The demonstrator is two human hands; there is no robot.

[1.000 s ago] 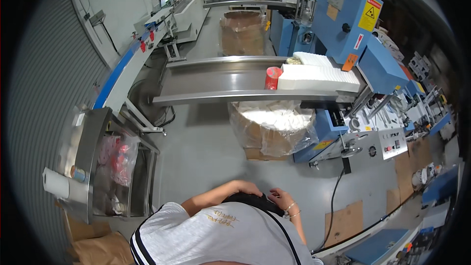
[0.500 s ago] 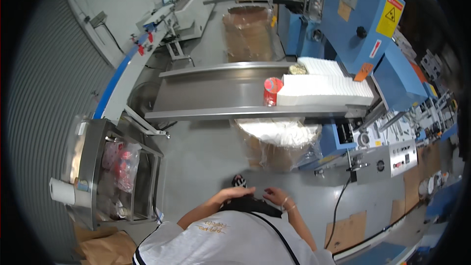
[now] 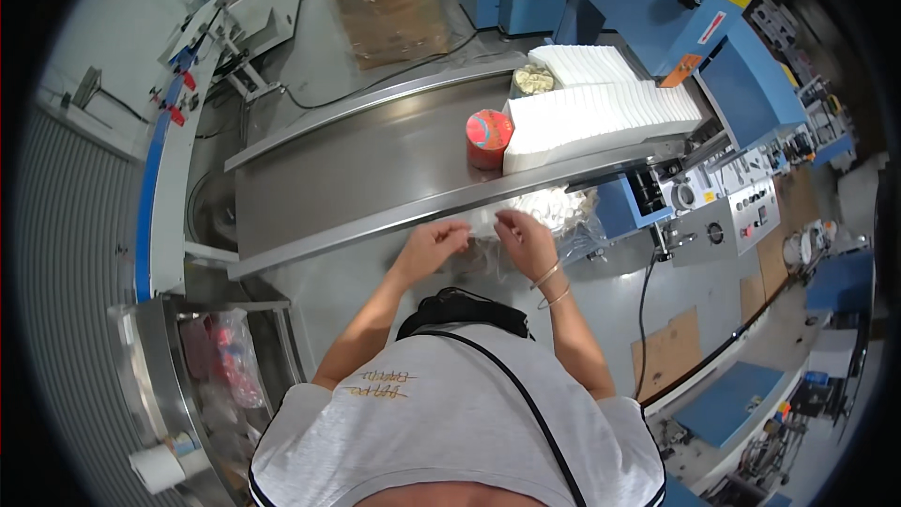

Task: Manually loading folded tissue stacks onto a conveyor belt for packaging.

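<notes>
Both hands are meeting just below the edge of the long steel tabletop (image 3: 375, 169): the left hand (image 3: 434, 246) and right hand (image 3: 526, 239) are each pinching a thin clear plastic bag (image 3: 483, 222) between closed fingers. A red round tin (image 3: 489, 137) is standing beside stacked white paper sheets (image 3: 601, 108).

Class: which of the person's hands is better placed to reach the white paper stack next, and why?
Probably the right hand: it sits nearer the white paper stack, while the left hand lies farther away. Both pinch a clear plastic bag.
</notes>
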